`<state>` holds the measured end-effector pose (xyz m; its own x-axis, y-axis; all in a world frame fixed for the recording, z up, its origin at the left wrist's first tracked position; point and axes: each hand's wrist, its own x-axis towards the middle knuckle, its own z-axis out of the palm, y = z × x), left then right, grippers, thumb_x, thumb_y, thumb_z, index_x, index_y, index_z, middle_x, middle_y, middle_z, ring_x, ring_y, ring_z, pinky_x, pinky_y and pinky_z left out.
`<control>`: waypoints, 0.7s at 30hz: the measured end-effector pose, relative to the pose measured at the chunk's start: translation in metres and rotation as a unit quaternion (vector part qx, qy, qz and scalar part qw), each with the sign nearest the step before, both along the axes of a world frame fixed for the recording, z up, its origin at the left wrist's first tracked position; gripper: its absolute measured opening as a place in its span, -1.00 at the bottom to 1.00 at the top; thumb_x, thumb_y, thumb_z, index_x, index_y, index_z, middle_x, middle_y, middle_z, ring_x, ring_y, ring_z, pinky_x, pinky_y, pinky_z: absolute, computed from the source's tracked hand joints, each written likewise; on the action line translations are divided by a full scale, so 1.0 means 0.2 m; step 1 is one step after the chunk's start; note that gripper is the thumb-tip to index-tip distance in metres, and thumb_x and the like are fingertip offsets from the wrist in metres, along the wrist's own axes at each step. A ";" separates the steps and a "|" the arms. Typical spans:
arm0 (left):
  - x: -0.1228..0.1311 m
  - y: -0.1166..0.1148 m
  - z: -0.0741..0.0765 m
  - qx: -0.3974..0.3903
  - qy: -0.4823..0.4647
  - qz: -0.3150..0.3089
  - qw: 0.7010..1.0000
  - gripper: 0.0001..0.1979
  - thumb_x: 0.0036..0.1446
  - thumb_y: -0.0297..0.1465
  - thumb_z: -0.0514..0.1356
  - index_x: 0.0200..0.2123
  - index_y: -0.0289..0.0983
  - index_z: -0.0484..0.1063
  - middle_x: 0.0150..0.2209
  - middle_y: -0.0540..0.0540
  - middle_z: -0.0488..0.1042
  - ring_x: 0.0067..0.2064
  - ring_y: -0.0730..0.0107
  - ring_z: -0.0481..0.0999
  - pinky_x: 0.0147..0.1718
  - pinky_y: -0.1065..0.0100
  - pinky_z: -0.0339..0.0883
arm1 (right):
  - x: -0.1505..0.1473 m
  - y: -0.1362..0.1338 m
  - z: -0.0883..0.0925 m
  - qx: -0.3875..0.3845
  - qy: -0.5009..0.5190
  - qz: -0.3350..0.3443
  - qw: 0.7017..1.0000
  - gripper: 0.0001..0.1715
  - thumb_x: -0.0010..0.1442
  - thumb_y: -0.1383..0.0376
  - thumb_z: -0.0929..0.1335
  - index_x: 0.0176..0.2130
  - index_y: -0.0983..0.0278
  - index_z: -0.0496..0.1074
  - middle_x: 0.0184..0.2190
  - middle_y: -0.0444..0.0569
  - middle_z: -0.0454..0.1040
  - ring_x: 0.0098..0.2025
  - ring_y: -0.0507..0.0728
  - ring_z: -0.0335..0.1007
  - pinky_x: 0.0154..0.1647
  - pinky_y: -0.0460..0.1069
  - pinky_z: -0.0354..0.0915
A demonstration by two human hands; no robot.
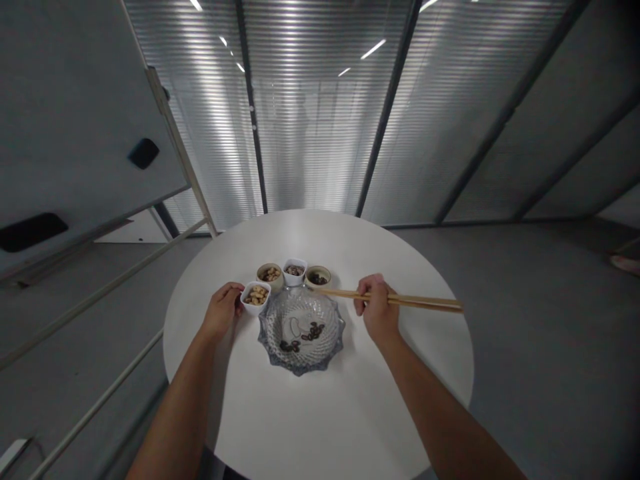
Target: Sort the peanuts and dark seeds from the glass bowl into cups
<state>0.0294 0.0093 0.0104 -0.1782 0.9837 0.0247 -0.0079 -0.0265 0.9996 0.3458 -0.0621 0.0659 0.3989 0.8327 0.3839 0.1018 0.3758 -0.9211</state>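
Note:
My right hand (376, 303) is closed around a pair of long wooden chopsticks (425, 303). Their tips point left and reach the near rim of a small beige bowl (325, 283) with dark seeds in it. My left hand (223, 310) has its fingers curled against the left side of a small white bowl (257, 309) of pale nuts. Between my hands sits a wide clear glass dish (300, 365) with a scalloped rim. Several dark seeds (314, 331) lie scattered on its bottom.
Behind the glass dish stand another beige bowl (277, 283) of brownish nuts and a white bowl (295, 281) with dark striped bits. All rest on a round white table (320, 433). A whiteboard on a metal frame (195, 187) leans in at left; blinds (320, 147) cover the glass wall ahead.

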 end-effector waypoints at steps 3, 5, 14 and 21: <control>0.00 0.00 0.00 0.001 0.009 0.003 1.000 -0.76 -0.07 -0.22 0.23 -0.39 -0.28 0.46 -0.66 0.08 0.30 -0.67 0.48 0.24 -0.68 0.42 0.06 | 0.04 0.02 0.01 0.022 0.003 -0.047 0.999 -0.32 0.38 -0.19 0.15 -0.53 0.18 0.28 -0.82 -0.23 0.16 -0.75 0.02 0.04 -0.71 -0.08 0.03; 0.00 -0.01 0.01 -0.001 0.008 0.005 1.000 -0.75 -0.07 -0.22 0.23 -0.39 -0.28 0.46 -0.66 0.08 0.30 -0.66 0.48 0.24 -0.68 0.42 0.06 | 0.05 0.02 0.00 0.030 -0.014 -0.049 0.998 -0.36 0.41 -0.14 0.15 -0.51 0.19 0.28 -0.80 -0.23 0.18 -0.73 0.02 0.07 -0.68 -0.07 0.05; 0.01 -0.02 0.03 -0.008 0.008 0.006 1.000 -0.77 -0.06 -0.23 0.22 -0.41 -0.28 0.46 -0.67 0.08 0.30 -0.68 0.49 0.22 -0.67 0.42 0.03 | 0.05 0.02 -0.05 0.044 -0.081 0.041 0.995 -0.55 0.42 0.07 0.25 -0.46 0.20 0.30 -0.65 -0.19 0.28 -0.57 0.04 0.20 -0.51 -0.05 0.16; 0.01 -0.02 0.03 -0.005 0.015 0.006 1.000 -0.78 -0.05 -0.24 0.22 -0.40 -0.28 0.46 -0.67 0.07 0.30 -0.67 0.48 0.23 -0.66 0.41 0.05 | 0.04 0.00 -0.01 -0.007 -0.009 0.173 0.985 -0.52 0.30 0.01 0.31 -0.53 0.22 0.33 -0.77 -0.21 0.23 -0.70 0.01 0.09 -0.62 -0.06 0.04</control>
<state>0.0317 0.0049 0.0171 -0.1896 0.9816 0.0206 0.0221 -0.0167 0.9996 0.3545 -0.0622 0.0630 0.0830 0.9229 0.3761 -0.0148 0.3785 -0.9255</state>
